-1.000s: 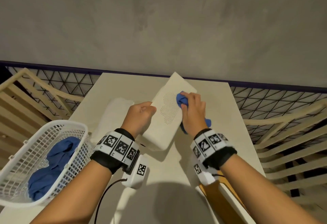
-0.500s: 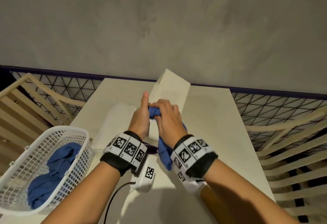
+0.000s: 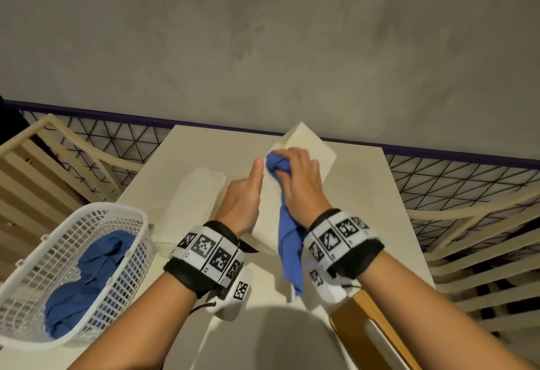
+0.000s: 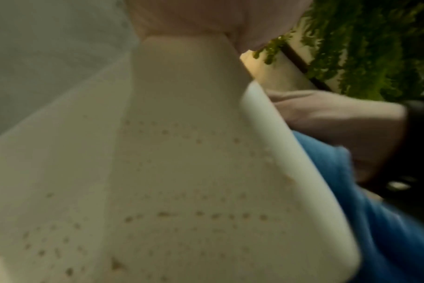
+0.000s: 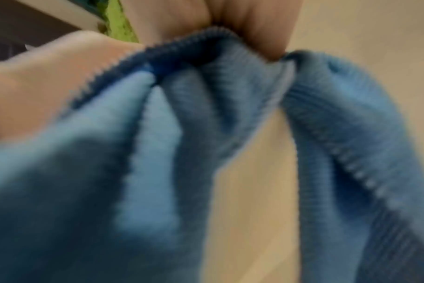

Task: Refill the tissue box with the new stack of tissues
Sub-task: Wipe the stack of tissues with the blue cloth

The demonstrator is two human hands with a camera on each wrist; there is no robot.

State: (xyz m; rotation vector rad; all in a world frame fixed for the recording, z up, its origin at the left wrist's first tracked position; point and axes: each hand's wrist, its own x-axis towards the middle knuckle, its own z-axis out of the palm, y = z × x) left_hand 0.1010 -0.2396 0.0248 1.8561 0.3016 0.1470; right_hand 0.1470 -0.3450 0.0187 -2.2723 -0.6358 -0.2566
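Note:
The white tissue box [image 3: 309, 147], dotted with small holes, stands tilted on end above the table. My left hand [image 3: 244, 194] holds its left side, thumb straight along the face and fingers hidden behind it. My right hand [image 3: 301, 176] grips a bunched blue cloth [image 3: 289, 238] against the box's upper face, and the cloth's tail hangs past my wrist. In the left wrist view the box [image 4: 182, 172] fills the frame, with the cloth [image 4: 387, 220] at its right. The right wrist view shows the cloth [image 5: 157, 153] bunched in my fingers [image 5: 254, 23]. The white stack of tissues [image 3: 193, 203] lies left of the box.
A white plastic basket [image 3: 117, 211] holding another blue cloth [image 3: 87, 276] sits at the table's [image 3: 365, 209] left front. A wooden piece [image 3: 359, 320] juts in at the near right. Slatted chairs flank the table, which stands against a grey wall.
The box has been tipped more upright. My right hand slid the cloth from the middle of the face to its left edge, then up to the upper part. My left thumb straightened.

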